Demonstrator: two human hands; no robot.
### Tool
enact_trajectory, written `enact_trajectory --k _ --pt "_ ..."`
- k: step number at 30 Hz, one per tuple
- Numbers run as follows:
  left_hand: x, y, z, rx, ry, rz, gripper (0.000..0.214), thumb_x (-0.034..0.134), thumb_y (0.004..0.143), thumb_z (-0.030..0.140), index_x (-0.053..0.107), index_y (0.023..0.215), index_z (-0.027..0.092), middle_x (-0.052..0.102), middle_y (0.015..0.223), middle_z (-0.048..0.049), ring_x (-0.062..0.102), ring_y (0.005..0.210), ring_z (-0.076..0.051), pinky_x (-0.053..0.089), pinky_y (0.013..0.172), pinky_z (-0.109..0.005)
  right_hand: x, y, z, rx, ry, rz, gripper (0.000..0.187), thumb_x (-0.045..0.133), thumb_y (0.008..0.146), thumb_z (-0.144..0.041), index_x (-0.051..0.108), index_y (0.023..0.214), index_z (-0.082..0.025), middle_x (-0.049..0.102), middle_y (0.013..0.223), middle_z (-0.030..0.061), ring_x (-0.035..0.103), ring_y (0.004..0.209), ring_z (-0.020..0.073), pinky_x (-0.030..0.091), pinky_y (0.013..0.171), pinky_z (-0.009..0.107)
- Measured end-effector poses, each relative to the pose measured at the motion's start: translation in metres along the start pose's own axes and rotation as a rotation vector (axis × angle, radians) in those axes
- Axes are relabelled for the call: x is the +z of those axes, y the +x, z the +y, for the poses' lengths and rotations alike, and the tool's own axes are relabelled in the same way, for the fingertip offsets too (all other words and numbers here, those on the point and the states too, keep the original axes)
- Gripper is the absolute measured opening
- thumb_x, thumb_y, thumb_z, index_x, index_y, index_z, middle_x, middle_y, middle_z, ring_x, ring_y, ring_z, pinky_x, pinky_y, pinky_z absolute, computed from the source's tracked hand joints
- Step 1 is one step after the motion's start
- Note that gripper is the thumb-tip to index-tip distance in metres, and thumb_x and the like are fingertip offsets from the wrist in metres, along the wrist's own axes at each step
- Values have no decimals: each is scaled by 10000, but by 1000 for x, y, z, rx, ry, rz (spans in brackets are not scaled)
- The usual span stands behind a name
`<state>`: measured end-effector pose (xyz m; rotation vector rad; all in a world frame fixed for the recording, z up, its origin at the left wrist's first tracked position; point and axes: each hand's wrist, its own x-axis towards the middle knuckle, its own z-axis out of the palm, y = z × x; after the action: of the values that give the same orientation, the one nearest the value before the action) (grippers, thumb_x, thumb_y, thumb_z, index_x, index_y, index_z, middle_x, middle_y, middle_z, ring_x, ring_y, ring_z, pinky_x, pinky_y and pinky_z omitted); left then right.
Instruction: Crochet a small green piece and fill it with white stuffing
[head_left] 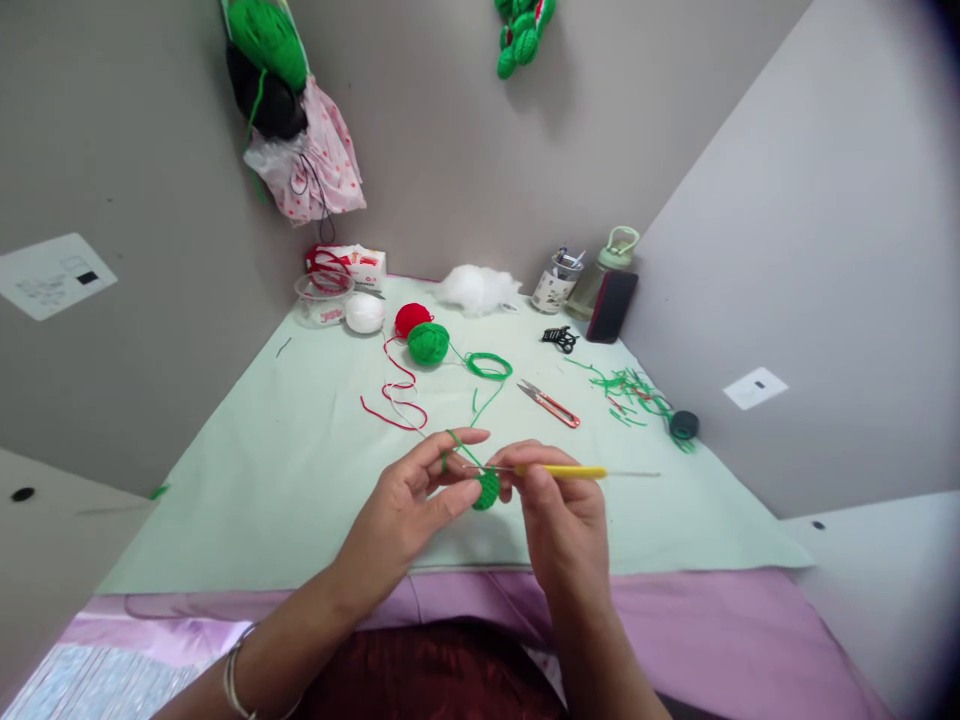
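My left hand (420,490) pinches a small green crochet piece (487,490) between thumb and fingers. Green yarn (466,447) runs over its raised index finger and loops round another finger. In my right hand (562,510) is a crochet hook (566,471) with a yellow handle, held nearly level. The hook's thin metal tip points left and meets the top of the green piece; whether it passes through a stitch I cannot tell. From the left hand the yarn leads up the table to a loose green coil (489,366) and a green yarn ball (428,344).
Orange-handled thread snips (551,404) lie beyond my right hand. Green yarn scraps (630,392) and a dark tape roll (683,425) are at right. A red ball (412,320), white ball (365,313), white stuffing (478,289), pen cup (556,282), bottle (600,275) and phone (612,307) stand farther back.
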<state>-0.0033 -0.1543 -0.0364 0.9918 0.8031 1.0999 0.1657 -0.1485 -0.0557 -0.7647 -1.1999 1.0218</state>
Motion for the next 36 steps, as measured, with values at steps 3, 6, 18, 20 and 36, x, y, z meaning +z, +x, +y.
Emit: enact_trajectory --k 3,6,18,20,36 --pt "0 0 -1 20 7 22 307 824 878 301 783 1181 286 663 920 3 646 932 -178 493 920 -306 0 3 -2 41 96 19 187 681 1010 -356 791 924 -231 752 848 31 623 636 120 527 607 262" --pt "-1 1 -3 31 32 44 302 827 873 282 778 1172 277 663 922 1 635 937 -177 488 922 -300 1 4 -5 32 106 4 223 628 1040 -355 754 914 -222 753 856 31 621 624 117 527 602 261" --pt "4 -1 -3 108 161 147 301 809 844 191 790 1136 262 665 876 -7 619 928 -209 461 940 -337 -8 -10 -18 -243 -374 -106 243 475 1089 -211 710 1041 -249 752 945 53 705 805 180 595 740 339" --pt "6 -1 -5 176 232 228 314 821 821 155 801 1114 266 677 863 -3 621 927 -214 442 990 -347 -8 -12 -18 -387 -559 -168 246 472 1073 -171 698 1112 -259 767 993 74 729 893 206 611 783 363" --pt "3 7 -6 -222 -442 13 480 942 730 246 799 1183 172 678 889 -16 588 826 -126 479 861 -259 -11 -19 -4 -394 -480 4 271 565 1041 -168 778 1146 -298 759 967 67 715 865 228 618 741 401"
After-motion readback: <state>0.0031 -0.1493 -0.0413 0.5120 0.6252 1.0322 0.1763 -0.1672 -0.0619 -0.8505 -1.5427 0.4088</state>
